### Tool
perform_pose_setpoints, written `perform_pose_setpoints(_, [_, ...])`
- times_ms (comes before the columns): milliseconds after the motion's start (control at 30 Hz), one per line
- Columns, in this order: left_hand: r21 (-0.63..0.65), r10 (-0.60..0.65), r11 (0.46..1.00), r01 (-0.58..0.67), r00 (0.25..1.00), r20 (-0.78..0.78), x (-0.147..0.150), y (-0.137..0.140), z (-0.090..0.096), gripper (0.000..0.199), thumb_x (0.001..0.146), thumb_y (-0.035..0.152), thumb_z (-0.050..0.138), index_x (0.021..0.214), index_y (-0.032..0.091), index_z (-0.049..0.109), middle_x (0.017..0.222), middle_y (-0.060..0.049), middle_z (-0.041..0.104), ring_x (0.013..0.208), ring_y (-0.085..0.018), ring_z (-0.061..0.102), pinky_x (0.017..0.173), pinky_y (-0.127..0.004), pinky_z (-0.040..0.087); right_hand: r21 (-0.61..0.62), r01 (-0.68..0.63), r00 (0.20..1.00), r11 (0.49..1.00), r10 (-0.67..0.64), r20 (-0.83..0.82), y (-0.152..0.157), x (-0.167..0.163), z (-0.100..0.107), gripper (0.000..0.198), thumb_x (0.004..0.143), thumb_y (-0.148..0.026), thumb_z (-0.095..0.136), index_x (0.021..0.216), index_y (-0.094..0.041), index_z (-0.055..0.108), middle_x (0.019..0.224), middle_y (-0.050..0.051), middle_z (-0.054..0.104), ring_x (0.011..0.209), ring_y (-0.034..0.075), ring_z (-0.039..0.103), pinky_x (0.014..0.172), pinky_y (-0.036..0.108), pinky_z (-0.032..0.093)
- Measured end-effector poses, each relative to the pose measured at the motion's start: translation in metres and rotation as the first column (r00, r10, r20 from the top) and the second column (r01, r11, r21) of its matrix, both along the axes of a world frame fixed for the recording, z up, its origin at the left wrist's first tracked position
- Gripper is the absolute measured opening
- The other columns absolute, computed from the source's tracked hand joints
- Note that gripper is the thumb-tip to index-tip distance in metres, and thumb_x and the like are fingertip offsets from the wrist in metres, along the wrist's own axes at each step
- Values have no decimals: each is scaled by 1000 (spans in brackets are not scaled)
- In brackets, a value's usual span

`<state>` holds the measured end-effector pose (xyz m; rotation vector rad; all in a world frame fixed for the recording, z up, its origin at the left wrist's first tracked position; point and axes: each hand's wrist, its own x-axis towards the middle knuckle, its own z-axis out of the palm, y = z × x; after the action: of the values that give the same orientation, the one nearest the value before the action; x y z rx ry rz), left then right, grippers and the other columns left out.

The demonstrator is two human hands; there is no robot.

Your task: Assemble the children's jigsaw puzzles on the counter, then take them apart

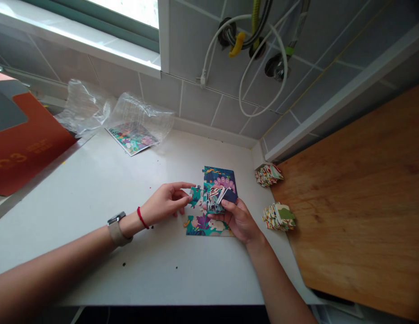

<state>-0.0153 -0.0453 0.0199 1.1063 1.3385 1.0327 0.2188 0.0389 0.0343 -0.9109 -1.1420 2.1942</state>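
Note:
My left hand (169, 198) pinches a teal jigsaw puzzle piece (196, 196) between thumb and fingertips. This piece is held at the left side of a partly joined puzzle (209, 227) lying on the white countertop. Over that puzzle, my right hand (241, 220) grips a stack of puzzle pieces (216, 200), the thumb pressed on top and the fingers beneath. A pink peacock-like fan and a white rabbit show on the joined part. The stack and my right hand hide part of its middle.
Two piles of puzzle pieces, a far pile (269, 175) and a near pile (279, 217), stand at the right by a wooden board (358, 198). Clear plastic wrapping (138, 112) covers part of a picture card (131, 140). An orange box (33, 139) stands at the left.

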Motion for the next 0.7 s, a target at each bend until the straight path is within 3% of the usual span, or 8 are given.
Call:
perform_pose_setpoints(100, [118,12,993,11,981,-196,-2,-3,-3,55,89,32,63,141,15,57,84,-4,79,54,-12,69,50,-21,54,2,97,995,995,-97,-2,6,2,0,35,79,-34,81,110,-22,69,108,6,78,98,29,78,81,43,67])
perform_pose_setpoints(233, [182,9,981,69,917,-398,2,-6,-6,45,89,30,61,131,17,67,82,-3,81,52,-11,66,54,-22,53,-3,160,987,987,-160,11,11,3,-2,32,79,-33,82,106,-23,69,108,5,78,100,30,77,83,44,67])
perform_pose_setpoints(500, [155,99,988,-28,876,-473,11,-9,-5,31,93,37,58,112,21,78,67,1,76,47,-11,64,55,-24,50,-29,167,986,985,-167,10,12,3,-4,31,80,-32,81,106,-22,69,107,5,79,100,29,78,79,40,68])
perform_pose_setpoints(700, [246,147,969,31,728,-670,19,-13,-18,24,95,38,60,109,25,75,94,0,80,59,-14,65,63,-27,48,-19,161,987,987,-161,13,11,2,-2,32,80,-32,81,108,-22,69,110,6,79,101,31,77,82,43,68])
